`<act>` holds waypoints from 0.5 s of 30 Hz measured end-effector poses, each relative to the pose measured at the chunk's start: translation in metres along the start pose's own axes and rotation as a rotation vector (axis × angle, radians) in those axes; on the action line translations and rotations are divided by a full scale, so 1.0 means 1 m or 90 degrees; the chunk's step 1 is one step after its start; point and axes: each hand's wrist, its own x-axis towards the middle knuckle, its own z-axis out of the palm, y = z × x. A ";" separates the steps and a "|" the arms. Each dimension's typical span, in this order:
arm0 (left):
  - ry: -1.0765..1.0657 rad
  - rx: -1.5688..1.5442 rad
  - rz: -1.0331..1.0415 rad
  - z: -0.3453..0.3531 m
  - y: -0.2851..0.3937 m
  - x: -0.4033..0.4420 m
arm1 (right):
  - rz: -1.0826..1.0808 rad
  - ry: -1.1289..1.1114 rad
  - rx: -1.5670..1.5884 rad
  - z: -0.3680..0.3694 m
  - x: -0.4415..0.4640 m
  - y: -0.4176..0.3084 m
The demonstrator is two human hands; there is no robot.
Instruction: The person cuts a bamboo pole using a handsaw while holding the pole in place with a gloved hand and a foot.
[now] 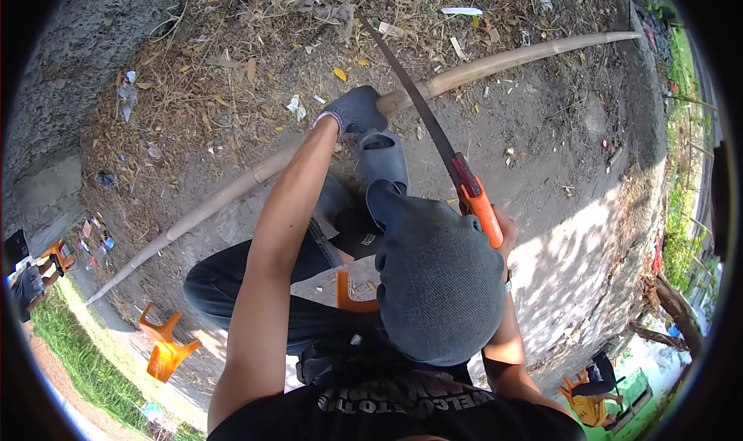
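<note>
While gripping the pole (476, 73) in the gloved left hand (354, 110), curling fingers over it, apparently steadying it against rolling along the ground (534, 147); holding the saw (443, 141) by its handle (485, 215) in the right hand (505, 230), closing around it with fingers mostly hidden. Crossing the pole with the blade (418, 94) just beside the left hand, probably for firm support; not showing whether touching. Planting a clog (383, 164) nearby.
</note>
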 end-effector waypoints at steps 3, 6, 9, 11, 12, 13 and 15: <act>-0.017 -0.020 0.022 0.005 0.001 0.002 | 0.038 -0.003 -0.007 0.003 -0.011 0.017; -0.017 -0.018 0.016 0.002 0.003 -0.002 | 0.045 0.030 -0.033 0.012 -0.022 0.030; -0.039 -0.052 0.013 -0.006 0.005 -0.009 | 0.006 0.084 -0.017 0.029 -0.022 0.045; -0.060 -0.089 0.014 -0.009 0.009 -0.015 | -0.065 0.261 -0.142 0.056 -0.013 0.048; -0.124 -0.130 0.007 -0.015 0.013 -0.019 | -0.061 0.260 -0.144 0.068 -0.005 0.051; -0.186 -0.172 -0.001 -0.019 0.018 -0.024 | -0.044 0.280 -0.078 0.079 0.008 0.054; -0.175 -0.174 -0.001 -0.010 0.012 -0.022 | -0.031 0.299 -0.007 0.096 0.039 0.054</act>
